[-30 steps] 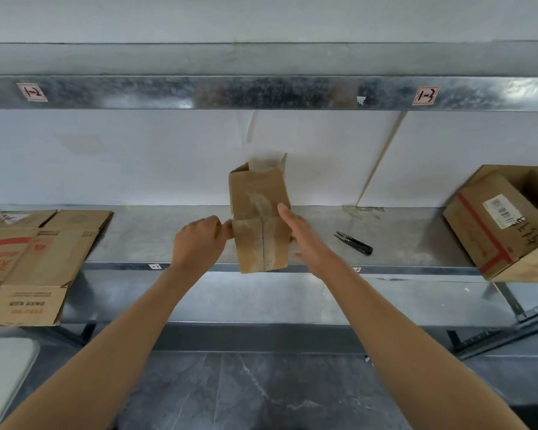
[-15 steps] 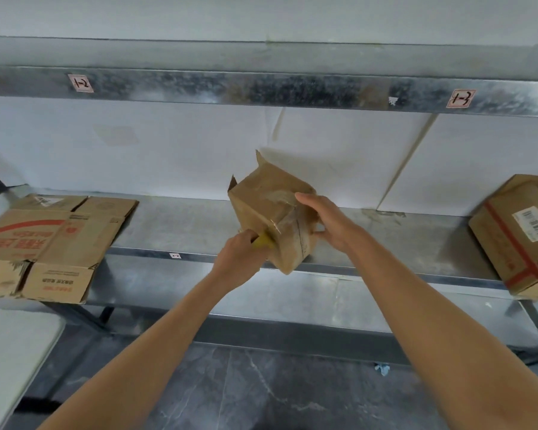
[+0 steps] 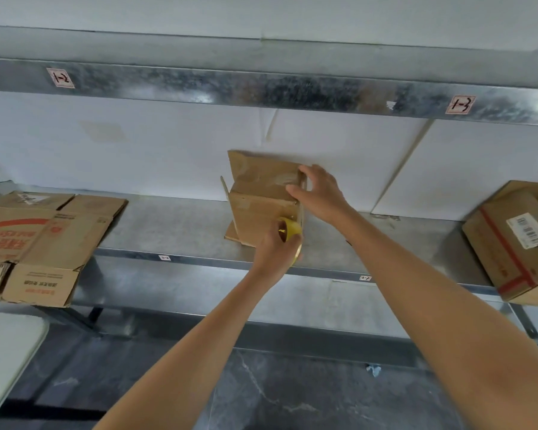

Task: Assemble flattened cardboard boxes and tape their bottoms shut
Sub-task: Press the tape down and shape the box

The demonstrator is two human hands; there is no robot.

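Observation:
A small brown cardboard box [image 3: 261, 193] stands on the metal shelf [image 3: 174, 231], near the middle, with a loose flap sticking out at its lower left. My right hand [image 3: 319, 193] grips the box's upper right corner, fingers curled over the edge. My left hand [image 3: 274, 248] holds a yellow roll of tape [image 3: 289, 232] against the box's lower right front face. A shiny strip of tape runs over the box near my right hand.
A stack of flattened cardboard boxes [image 3: 41, 240] with red print lies at the shelf's left end. An assembled box with red tape and a label [image 3: 516, 243] sits tilted at the right. An upper shelf beam [image 3: 261, 88] crosses overhead. A pale table corner [image 3: 3, 352] shows bottom left.
The box went from tilted in both hands to standing on the shelf. My left hand brought the yellow tape roll to its lower front; my right hand shifted to the top right corner.

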